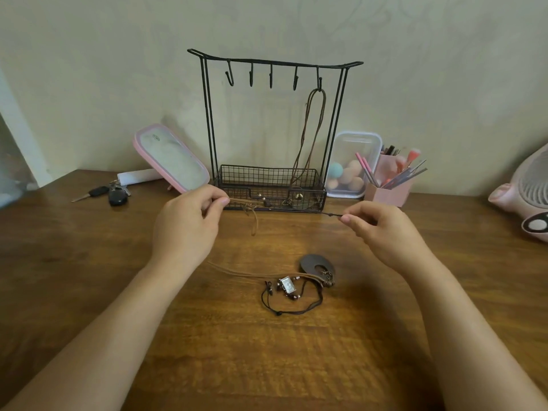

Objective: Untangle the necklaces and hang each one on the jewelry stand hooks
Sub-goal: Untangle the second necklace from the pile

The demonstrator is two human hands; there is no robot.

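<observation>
A black wire jewelry stand (207,114) with several hooks stands at the back of the wooden table. One brown cord necklace (310,129) hangs from its rightmost hook down into the wire basket. My left hand (189,221) pinches a light brown cord (252,215) in front of the basket. My right hand (382,226) pinches the dark end of a cord (330,214) stretched between both hands. On the table below lies a tangle of cords (292,295) with a silver rectangular pendant (288,284) and a dark oval wooden pendant (314,265).
A pink-framed mirror (170,157) leans left of the stand, with car keys (102,194) beside it. Right of the stand are a clear box of makeup sponges (351,164), a pink brush holder (391,188) and a pink fan (525,191).
</observation>
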